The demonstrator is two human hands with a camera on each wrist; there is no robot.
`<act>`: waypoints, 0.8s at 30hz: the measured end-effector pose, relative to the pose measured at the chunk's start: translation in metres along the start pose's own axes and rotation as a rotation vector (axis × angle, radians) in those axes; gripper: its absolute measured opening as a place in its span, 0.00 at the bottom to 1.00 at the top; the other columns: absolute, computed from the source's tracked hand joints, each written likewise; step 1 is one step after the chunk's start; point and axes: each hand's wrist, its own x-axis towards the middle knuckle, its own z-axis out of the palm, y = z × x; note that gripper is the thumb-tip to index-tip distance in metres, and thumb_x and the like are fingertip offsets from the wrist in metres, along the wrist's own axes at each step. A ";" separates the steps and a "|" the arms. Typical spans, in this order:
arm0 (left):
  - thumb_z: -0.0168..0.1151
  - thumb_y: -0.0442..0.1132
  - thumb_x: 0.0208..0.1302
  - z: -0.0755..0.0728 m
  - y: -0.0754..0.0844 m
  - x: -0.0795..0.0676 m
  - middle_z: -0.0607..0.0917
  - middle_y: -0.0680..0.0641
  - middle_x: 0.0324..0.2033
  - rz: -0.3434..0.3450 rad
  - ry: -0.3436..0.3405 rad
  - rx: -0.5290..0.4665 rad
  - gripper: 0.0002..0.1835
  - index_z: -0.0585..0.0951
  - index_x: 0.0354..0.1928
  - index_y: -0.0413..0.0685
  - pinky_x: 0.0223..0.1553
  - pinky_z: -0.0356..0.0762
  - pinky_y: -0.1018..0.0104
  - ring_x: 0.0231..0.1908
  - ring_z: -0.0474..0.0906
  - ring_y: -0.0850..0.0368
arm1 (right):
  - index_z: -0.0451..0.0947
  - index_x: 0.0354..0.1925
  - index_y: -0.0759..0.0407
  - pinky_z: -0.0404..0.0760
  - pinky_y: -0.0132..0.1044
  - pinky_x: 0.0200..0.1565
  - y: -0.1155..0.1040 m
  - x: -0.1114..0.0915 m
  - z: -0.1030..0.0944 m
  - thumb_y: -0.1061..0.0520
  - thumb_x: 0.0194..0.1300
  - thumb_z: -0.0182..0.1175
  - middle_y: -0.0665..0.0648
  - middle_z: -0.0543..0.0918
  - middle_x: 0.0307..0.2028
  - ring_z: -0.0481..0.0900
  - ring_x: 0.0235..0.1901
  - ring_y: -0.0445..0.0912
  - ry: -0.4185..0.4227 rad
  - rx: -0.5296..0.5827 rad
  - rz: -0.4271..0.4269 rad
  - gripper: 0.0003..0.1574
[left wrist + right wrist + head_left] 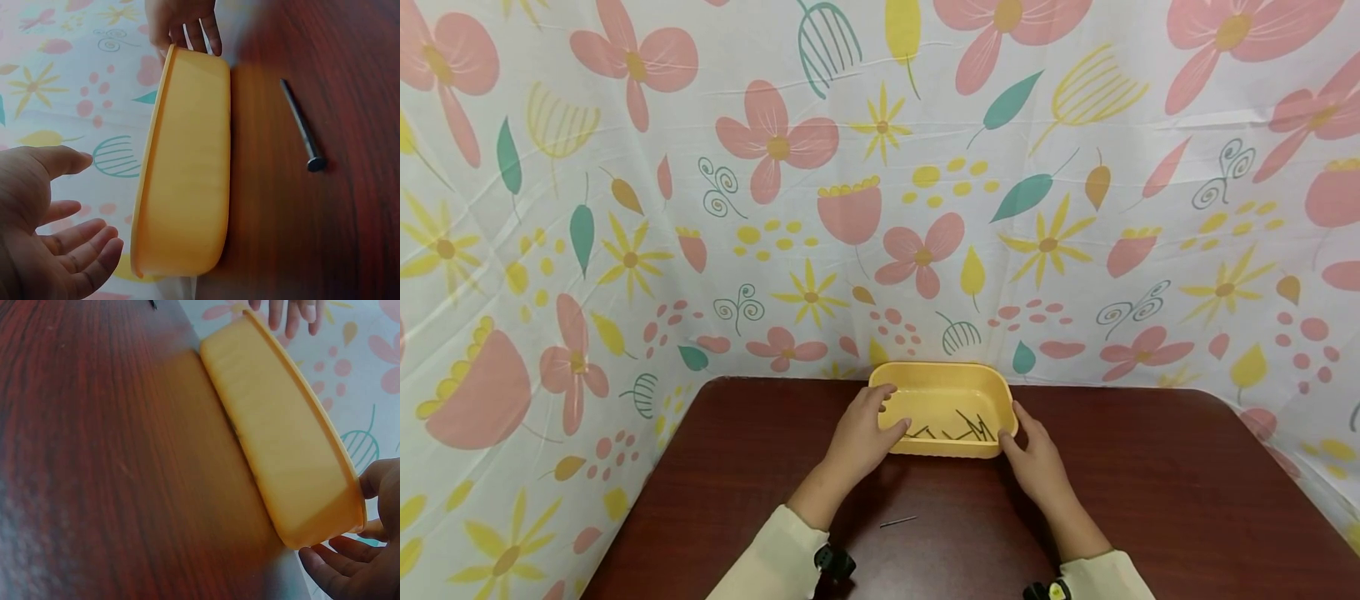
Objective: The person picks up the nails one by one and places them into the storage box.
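Observation:
A yellow plastic basket point(943, 449) stands at the table's far edge, with several dark nails point(977, 427) lying loose inside. My right hand point(1037, 467) holds its right end; in the right wrist view the thumb meets the rim and the fingers curve round the end wall. My left hand point(861, 437) hovers by the left end, fingers spread and holding nothing; the left wrist view shows a gap between it and the basket. One single nail point(301, 128) lies on the table in front of the basket, nearer to my left forearm.
The dark red-brown wooden table point(760, 467) reaches back to a white cloth point(865, 275) printed with flowers and leaves, which hangs right behind the basket and along the left side.

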 end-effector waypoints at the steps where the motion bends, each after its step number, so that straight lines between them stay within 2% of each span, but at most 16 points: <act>1: 0.67 0.50 0.67 0.000 0.000 -0.001 0.79 0.44 0.56 0.005 0.001 0.002 0.30 0.73 0.68 0.50 0.53 0.80 0.52 0.55 0.79 0.48 | 0.46 0.81 0.58 0.56 0.65 0.73 0.000 0.000 0.000 0.50 0.78 0.49 0.71 0.58 0.75 0.55 0.75 0.66 0.000 0.000 0.000 0.42; 10: 0.68 0.49 0.67 0.003 0.001 -0.017 0.80 0.47 0.48 0.011 -0.025 0.038 0.26 0.76 0.62 0.49 0.41 0.79 0.63 0.44 0.80 0.54 | 0.46 0.81 0.59 0.56 0.65 0.73 0.001 0.001 0.000 0.50 0.78 0.49 0.71 0.59 0.75 0.55 0.75 0.66 0.004 -0.004 -0.004 0.42; 18: 0.69 0.49 0.65 0.007 -0.001 -0.029 0.79 0.51 0.41 0.017 -0.065 0.064 0.19 0.78 0.54 0.50 0.36 0.73 0.69 0.35 0.74 0.61 | 0.46 0.81 0.58 0.56 0.66 0.72 0.001 0.000 0.000 0.49 0.78 0.49 0.72 0.58 0.75 0.55 0.75 0.67 0.004 -0.002 -0.002 0.42; 24: 0.68 0.50 0.66 0.008 0.000 -0.039 0.79 0.51 0.42 0.011 -0.110 0.076 0.19 0.77 0.53 0.51 0.36 0.73 0.70 0.36 0.76 0.61 | 0.47 0.81 0.58 0.57 0.66 0.72 0.000 -0.001 0.000 0.49 0.79 0.50 0.72 0.59 0.74 0.56 0.75 0.67 0.005 -0.003 -0.003 0.42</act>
